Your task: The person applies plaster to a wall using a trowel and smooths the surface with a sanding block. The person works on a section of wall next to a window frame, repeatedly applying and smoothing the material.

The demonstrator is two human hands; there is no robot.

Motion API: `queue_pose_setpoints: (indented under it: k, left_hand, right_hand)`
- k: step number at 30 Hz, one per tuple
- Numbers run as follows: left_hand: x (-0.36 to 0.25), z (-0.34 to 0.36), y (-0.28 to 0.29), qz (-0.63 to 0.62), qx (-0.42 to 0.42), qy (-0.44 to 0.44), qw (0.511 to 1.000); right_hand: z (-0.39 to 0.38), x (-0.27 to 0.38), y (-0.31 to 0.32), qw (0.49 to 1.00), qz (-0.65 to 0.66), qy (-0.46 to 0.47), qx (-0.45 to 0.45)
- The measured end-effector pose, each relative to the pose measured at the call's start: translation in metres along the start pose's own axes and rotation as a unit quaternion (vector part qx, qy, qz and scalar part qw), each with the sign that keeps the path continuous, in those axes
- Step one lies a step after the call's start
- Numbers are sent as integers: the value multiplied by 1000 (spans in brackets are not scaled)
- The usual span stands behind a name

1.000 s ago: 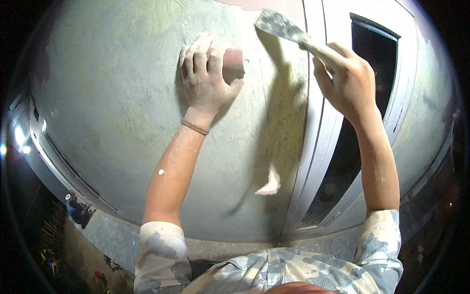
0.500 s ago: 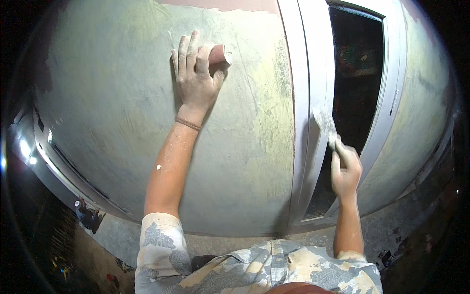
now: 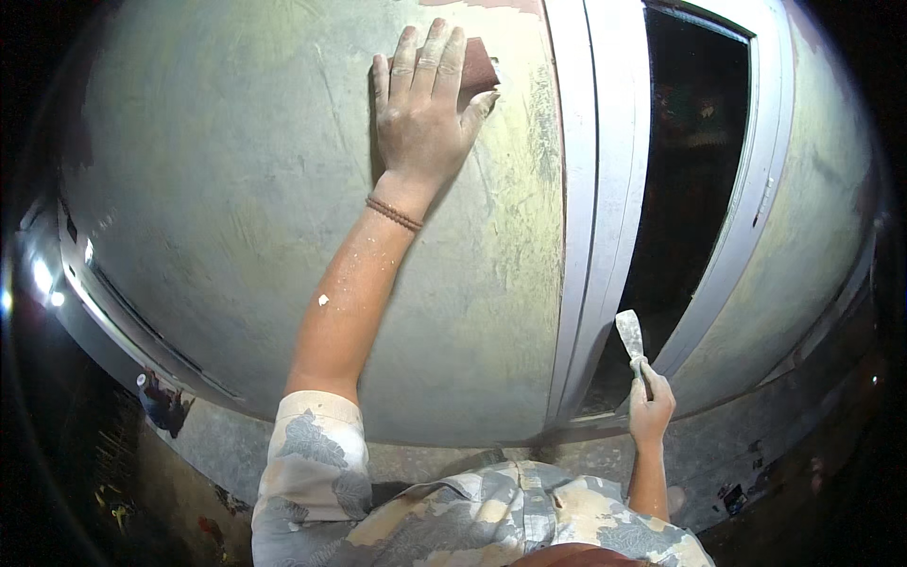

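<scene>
My left hand [image 3: 422, 118], dusted with pale powder, presses a piece of reddish-brown sandpaper [image 3: 480, 70] against the wall [image 3: 246, 227]. Its fingers point upward, and the sheet shows beneath them and beside the thumb. The wall is patchy grey-green and pale yellow. Lower on the right, my right hand [image 3: 652, 404] grips the handle of a putty knife [image 3: 629, 333], blade up and smeared with pale residue. That blade is in front of the dark opening beside the white frame, apart from the wall.
A white door or window frame [image 3: 619, 123] stands right of the hands, around a dark opening [image 3: 694, 142]. More patchy wall [image 3: 822, 189] continues beyond it. Concrete floor [image 3: 406, 463] runs below. At the lower left, a person [image 3: 162, 404] is far off.
My left hand has moved up and slightly right with the sandpaper, its fingers now flatter over it. My right hand has dropped toward my body, carrying the putty knife down from the frame.
</scene>
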State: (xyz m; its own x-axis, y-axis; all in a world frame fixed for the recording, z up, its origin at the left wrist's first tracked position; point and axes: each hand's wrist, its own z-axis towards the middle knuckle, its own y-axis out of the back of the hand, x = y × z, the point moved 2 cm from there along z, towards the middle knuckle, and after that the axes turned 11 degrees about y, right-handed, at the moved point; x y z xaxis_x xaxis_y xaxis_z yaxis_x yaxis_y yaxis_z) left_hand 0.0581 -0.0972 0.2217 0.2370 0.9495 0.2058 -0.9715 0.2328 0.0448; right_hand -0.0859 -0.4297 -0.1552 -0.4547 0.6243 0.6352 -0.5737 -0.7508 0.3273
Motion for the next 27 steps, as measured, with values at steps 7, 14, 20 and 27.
queue_pose_setpoints:
  k: [7, 14, 20, 27]
  left_hand:
    - [-1, 0, 15, -55, -11, 8, 998]
    - [-74, -138, 65, -401, 188, 226, 867]
    - [-127, -288, 116, -549, 366, 541, 521]
    - [-109, -344, 146, -571, 287, 713, 288]
  right_hand:
    - [-3, 31, -19, 995, 96, -39, 10]
    - [14, 84, -34, 968, 251, -7, 29]
    - [15, 120, -72, 941, 278, 78, 176]
    - [-10, 131, -112, 895, 308, -72, 315]
